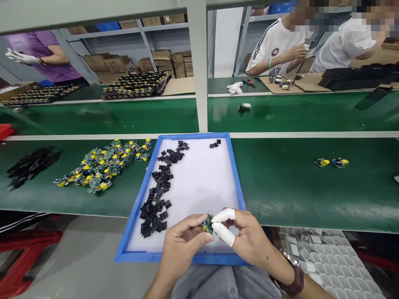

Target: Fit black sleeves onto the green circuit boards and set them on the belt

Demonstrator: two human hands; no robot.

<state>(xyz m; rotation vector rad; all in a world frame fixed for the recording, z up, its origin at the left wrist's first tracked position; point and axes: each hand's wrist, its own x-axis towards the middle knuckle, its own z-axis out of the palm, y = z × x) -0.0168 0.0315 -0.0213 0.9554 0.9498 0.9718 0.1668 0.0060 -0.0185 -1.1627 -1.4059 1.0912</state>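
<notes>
Between my two hands is a small green circuit board (208,224) with a yellow part on it, held above the near end of a blue-rimmed tray (235,174). My left hand (183,243) pinches the board between thumb and fingers. Two fingers of my right hand (246,232) wear white finger cots, and their tips close on the board's right edge; whether they hold a small part there I cannot make out. Many small black plastic pieces (162,178) lie along the tray's left side, and a few black pieces (215,143) sit at its far right corner.
Left of the tray, circuit boards with yellow parts (102,164) are heaped on the green bench, beside a pile of black pieces (33,164). Two boards (339,162) lie to the right. A white post (199,66) rises behind the tray. Co-workers (280,45) stand beyond the conveyor (280,114).
</notes>
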